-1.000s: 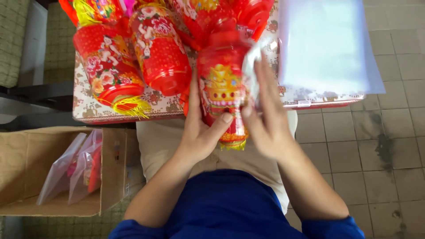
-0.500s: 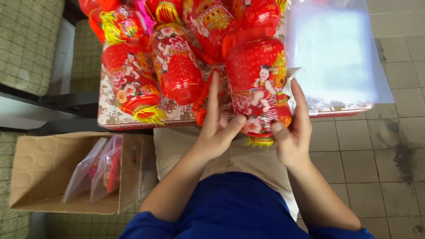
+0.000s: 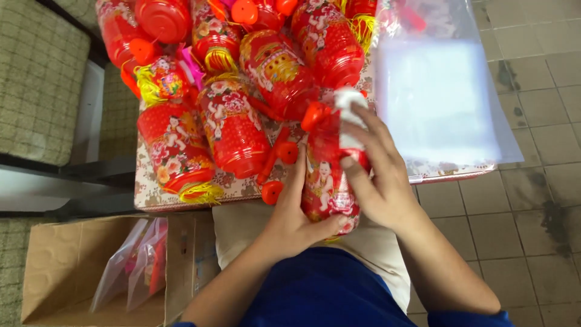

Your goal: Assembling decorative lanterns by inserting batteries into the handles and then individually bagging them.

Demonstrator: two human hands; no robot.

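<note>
Holding a red lantern [image 3: 327,181] upright at the near edge of the worktop [image 3: 181,197], the person works just above their lap. The left hand [image 3: 296,218] curls around the lantern's lower part from the left, fingers closed on its printed body. The right hand [image 3: 378,181] wraps over it from the right, fingers spread across the upper half and closed on it, next to a bit of white material [image 3: 350,100] at the lantern's top; whether that is paper or plastic I cannot tell.

Judging how far the work has got: a heap of lanterns [image 3: 242,79] of the same kind covers the far and left part of the worktop, none of them in bags as far as can be seen. Loose orange caps [image 3: 275,172] lie between the heap and the held lantern. A stack of clear plastic bags [image 3: 439,97] lies to the right on the worktop. A cardboard box [image 3: 66,266] on the floor, near left, holds only a few bagged pieces [image 3: 136,263]. So little looks finished and most of the pile looks left to do.
</note>
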